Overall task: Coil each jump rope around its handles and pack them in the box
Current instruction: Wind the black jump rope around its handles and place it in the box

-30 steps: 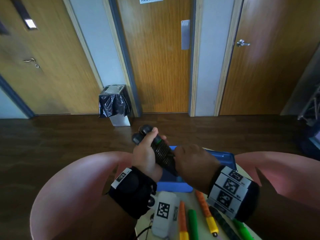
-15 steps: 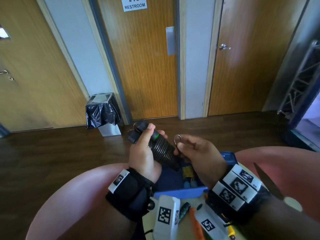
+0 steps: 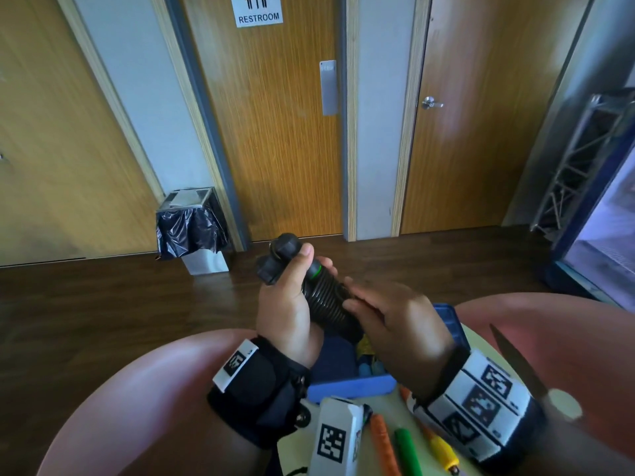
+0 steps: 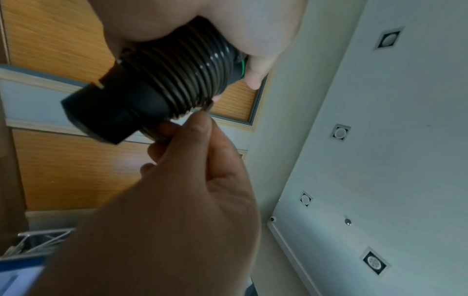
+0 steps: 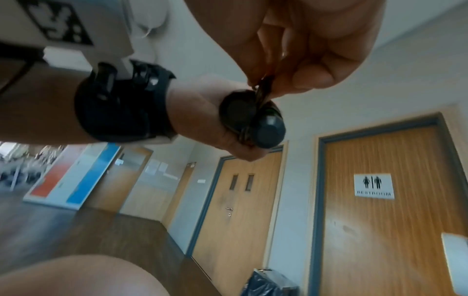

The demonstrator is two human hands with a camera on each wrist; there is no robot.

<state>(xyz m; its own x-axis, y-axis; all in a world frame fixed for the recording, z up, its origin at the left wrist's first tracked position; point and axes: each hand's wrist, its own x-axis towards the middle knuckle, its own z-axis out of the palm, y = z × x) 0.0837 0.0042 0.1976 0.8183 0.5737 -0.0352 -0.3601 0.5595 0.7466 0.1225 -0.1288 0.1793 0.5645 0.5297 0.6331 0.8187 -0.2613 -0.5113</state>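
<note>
My left hand (image 3: 292,297) grips a pair of black jump rope handles (image 3: 280,257) held side by side, with dark rope coiled tightly round them (image 3: 324,300). A green ring shows on one handle. In the left wrist view the coil (image 4: 182,78) ends near the handle butts, where my right hand (image 4: 192,128) pinches the loose rope end against them. The right wrist view shows the rope end (image 5: 263,88) between my thumb and fingers just above the handle ends (image 5: 253,122). A blue box (image 3: 350,384) sits open below my hands, with coloured items inside.
Orange, green and yellow jump rope handles (image 3: 405,444) lie on the pale table (image 3: 477,338) near me. Two pink chair backs (image 3: 137,389) flank the table. A bin with a black bag (image 3: 192,228) stands by the restroom door. Dark wood floor lies beyond.
My right hand has brought the looped rope end from beside the coil down against it. The head view has tilted upward and shifted right.
</note>
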